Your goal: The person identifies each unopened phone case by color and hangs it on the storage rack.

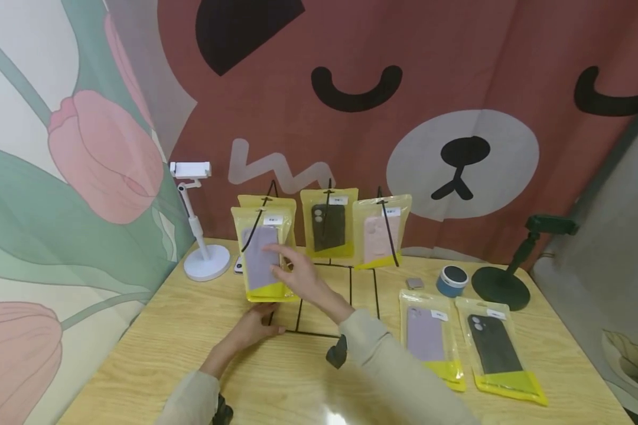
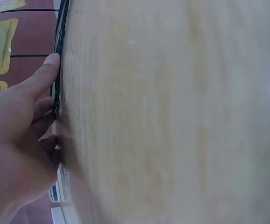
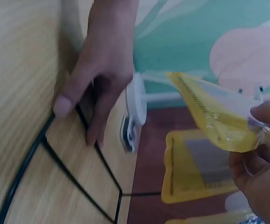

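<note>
My right hand (image 1: 305,278) pinches the side of a yellow-bottomed pouch (image 1: 266,293) with a lilac phone case (image 1: 257,260) inside; it hangs on the leftmost hook of the black rack (image 1: 350,295), before another pouch (image 1: 291,213). My left hand (image 1: 252,329), thumb and fingers parted, touches the rack's base corner. Neighbouring hung pouches hold a black case (image 1: 337,225) and a pink case (image 1: 372,231).

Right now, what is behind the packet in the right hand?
In the head view, a second yellow packet shows at top and right; a white-edged object peeks out. The front packet covers the rest.
</note>
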The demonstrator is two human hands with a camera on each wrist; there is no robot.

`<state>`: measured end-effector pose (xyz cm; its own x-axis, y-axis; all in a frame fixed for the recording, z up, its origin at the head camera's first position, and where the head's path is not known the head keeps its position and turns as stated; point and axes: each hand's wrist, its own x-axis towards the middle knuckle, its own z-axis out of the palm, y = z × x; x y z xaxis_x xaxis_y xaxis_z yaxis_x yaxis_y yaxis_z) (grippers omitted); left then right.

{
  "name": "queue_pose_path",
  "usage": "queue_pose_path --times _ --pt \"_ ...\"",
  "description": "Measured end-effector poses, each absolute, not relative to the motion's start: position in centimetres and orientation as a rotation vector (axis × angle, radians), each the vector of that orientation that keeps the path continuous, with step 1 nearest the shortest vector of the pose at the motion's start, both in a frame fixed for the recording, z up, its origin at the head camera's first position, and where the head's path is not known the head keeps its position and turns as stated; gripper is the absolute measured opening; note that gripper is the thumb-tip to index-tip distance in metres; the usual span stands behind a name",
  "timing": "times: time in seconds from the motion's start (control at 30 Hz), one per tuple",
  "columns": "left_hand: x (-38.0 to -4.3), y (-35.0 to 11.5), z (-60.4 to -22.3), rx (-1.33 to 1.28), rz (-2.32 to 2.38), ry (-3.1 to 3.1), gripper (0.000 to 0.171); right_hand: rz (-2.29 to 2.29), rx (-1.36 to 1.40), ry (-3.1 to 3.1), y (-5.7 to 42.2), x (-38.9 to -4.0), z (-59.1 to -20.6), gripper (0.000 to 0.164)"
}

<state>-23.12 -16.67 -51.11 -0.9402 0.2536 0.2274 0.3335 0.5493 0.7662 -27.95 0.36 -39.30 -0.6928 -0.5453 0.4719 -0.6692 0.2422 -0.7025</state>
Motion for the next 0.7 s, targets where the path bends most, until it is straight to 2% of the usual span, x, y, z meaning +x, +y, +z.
queue_pose_path --times 0.13,0.27,0.47,0.6,0.7 --pt "-22.8 -16.5 -50.3 -0.493 -1.2 -2.836 0.062 1.523 1.021 -2.476 2.4 -28.4 -39.9 0.032" --pt "-23.4 -17.1 -50.9 -0.475 -1.156 -2.907 0.069 1.507 0.852 -2.533 6.0 -26.5 -40.7 0.026" --pt "-24.0 -18.0 -51.6 -0.47 -1.198 -2.937 0.074 1.25 0.722 -2.548 15.1 -23.1 -41.2 0.022" --pt "-24.0 -18.3 -51.3 -0.476 -1.153 -2.926 0.073 0.896 0.431 -2.703 23.6 -23.2 -42.6 0.031" --pt "-24.1 -18.3 -51.2 -0.478 -1.114 -2.919 0.072 0.703 0.072 -2.923 29.5 -23.3 -44.0 0.051"
